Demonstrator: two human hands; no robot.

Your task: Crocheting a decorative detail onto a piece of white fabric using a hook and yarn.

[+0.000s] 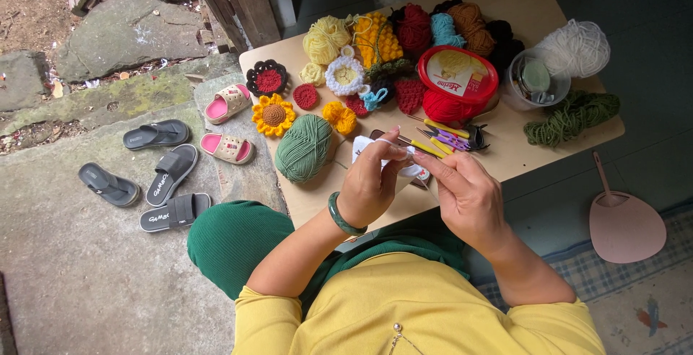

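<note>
My left hand (369, 182), with a green bangle on the wrist, pinches a small white crocheted piece (365, 145) over the near edge of a low wooden table (520, 145). White yarn runs across its fingers. My right hand (465, 192) holds a crochet hook with a yellow handle (422, 146) whose tip meets the white piece. A green yarn ball (304, 148) lies just left of my left hand.
On the table sit crocheted flowers (273, 114), several coloured yarn balls, a red-lidded tub (457, 73), a clear cup, white yarn (575, 46), dark green yarn (570, 117) and spare hooks (447, 135). Sandals (166, 174) lie on the concrete at left. A pink fan (624, 225) lies at right.
</note>
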